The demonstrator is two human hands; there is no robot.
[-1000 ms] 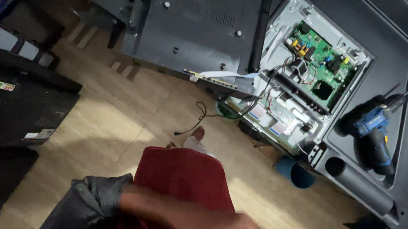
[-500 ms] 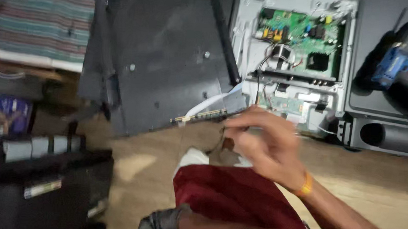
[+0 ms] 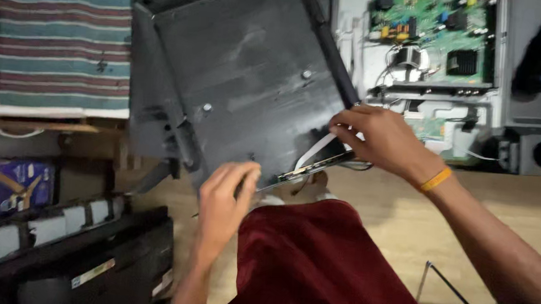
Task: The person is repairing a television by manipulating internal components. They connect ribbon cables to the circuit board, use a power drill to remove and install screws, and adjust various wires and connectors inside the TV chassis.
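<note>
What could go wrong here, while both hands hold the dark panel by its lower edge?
1. The right hand pinches near a white flat cable at the edge of the dark panel; a pull may tear it.
2. The left hand grips only the thin strip along the edge, so the panel could slip.
3. The open green circuit board lies close by; a swinging panel might strike it.

A striped woven cloth (image 3: 59, 36) in red, green and grey lies at the upper left; a green circuit board (image 3: 434, 30) sits exposed in an opened grey panel at the upper right; a blue box (image 3: 17, 185) rests at the left; dark red fabric (image 3: 322, 270) covers the foreground; pale wooden floor (image 3: 394, 205) shows beneath.
</note>
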